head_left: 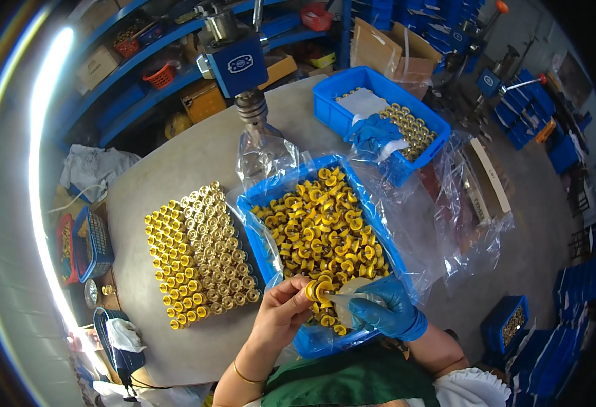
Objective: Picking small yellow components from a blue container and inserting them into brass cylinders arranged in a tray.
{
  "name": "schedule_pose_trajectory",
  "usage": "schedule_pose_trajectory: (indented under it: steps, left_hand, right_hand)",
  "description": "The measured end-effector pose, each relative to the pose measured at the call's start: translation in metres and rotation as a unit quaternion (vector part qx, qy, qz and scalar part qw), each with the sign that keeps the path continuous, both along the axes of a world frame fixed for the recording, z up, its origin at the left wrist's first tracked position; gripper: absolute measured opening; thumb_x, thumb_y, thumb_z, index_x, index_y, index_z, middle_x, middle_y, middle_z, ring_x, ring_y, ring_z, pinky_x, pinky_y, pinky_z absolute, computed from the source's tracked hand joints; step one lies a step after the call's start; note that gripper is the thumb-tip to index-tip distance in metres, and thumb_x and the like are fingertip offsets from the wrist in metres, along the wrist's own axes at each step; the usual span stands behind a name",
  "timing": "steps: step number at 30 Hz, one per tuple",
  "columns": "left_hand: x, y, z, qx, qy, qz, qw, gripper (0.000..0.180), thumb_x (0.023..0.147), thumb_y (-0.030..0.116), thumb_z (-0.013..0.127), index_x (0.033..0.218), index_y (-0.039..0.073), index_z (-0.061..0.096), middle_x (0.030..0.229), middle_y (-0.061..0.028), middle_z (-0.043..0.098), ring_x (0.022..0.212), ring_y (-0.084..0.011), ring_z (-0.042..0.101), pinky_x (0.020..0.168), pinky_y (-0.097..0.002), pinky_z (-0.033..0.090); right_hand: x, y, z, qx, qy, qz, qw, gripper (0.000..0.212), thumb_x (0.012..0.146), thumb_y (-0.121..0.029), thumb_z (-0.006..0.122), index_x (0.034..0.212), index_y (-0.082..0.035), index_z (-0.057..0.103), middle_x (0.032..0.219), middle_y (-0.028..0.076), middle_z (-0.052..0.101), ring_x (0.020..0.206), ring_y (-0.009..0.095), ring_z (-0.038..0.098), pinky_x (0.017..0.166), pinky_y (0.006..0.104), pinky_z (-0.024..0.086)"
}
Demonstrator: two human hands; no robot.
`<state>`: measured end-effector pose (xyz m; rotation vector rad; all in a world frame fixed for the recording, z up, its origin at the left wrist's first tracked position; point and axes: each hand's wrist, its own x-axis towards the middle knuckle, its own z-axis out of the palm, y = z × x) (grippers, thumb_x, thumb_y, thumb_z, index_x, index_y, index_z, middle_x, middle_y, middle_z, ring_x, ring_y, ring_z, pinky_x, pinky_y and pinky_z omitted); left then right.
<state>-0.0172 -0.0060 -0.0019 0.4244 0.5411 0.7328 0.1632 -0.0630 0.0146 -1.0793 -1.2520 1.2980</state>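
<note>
My bare left hand [286, 308] pinches a yellow flanged metal part [320, 290] between thumb and fingers. My right hand [387, 311], in a blue glove, is closed around a translucent squeeze bottle [354, 296]. Its narrow tip points at the yellow part, close to it; I cannot tell whether they touch. Both hands are over the near end of a plastic-lined blue bin [249, 220], heaped with similar yellow parts [318, 230]. Left of the bin, round brass parts [220, 247] stand in close rows, with yellow-topped ones [169, 254] along the left side.
A drill-press-like machine [250, 108] rises at the table's far side. Behind to the right, a blue bin [328, 112] holds brass parts, white sheet and a blue glove [378, 132]. Clear plastic film [457, 224] and a long carton [491, 180] lie right. Baskets [94, 241] stand left.
</note>
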Motion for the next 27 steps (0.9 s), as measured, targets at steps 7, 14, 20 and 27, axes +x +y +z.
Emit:
schedule_pose_trajectory:
  steps: [7,14,20,27]
  left_hand:
    - [0.001,0.000,-0.002,-0.007,0.001,-0.003,1.000,0.007,0.083,0.010,0.050,0.081,0.004,0.054,0.069,0.0021,0.047,0.049,-0.0018,0.030,0.041,-0.0151,0.020]
    - [-0.001,0.000,-0.006,0.002,-0.004,-0.016,1.000,0.010,0.083,0.011,0.049,0.086,0.004,0.055,0.065,0.0028,0.042,0.054,-0.0031,0.032,0.042,-0.0137,0.024]
    - [-0.001,0.001,-0.005,-0.003,0.000,-0.031,1.000,0.010,0.083,0.011,0.049,0.084,0.003,0.055,0.068,0.0024,0.042,0.054,-0.0035,0.033,0.043,-0.0137,0.024]
    - [-0.006,0.008,-0.005,0.077,0.058,-0.027,0.995,0.007,0.079,0.007,0.055,0.081,0.001,0.057,0.076,-0.0003,0.044,0.059,-0.0054,0.038,0.046,-0.0158,0.029]
  right_hand:
    - [-0.001,0.000,0.004,-0.015,0.010,0.000,1.000,0.013,0.079,-0.009,0.055,0.080,0.004,0.059,0.057,0.004,0.055,0.049,0.009,0.054,0.041,0.0226,0.039]
    - [0.001,0.000,0.003,0.001,-0.002,0.002,1.000,0.013,0.079,-0.008,0.055,0.076,0.004,0.058,0.056,0.004,0.054,0.048,0.008,0.053,0.042,0.0223,0.039]
    - [0.001,0.000,0.002,-0.004,0.001,-0.003,1.000,0.012,0.079,-0.007,0.054,0.075,0.004,0.057,0.058,0.005,0.054,0.050,0.009,0.053,0.043,0.0219,0.040]
    - [0.010,-0.005,-0.003,-0.074,0.194,0.036,0.978,0.015,0.077,-0.007,0.056,0.088,0.003,0.057,0.067,0.006,0.058,0.055,0.009,0.054,0.051,0.0214,0.043]
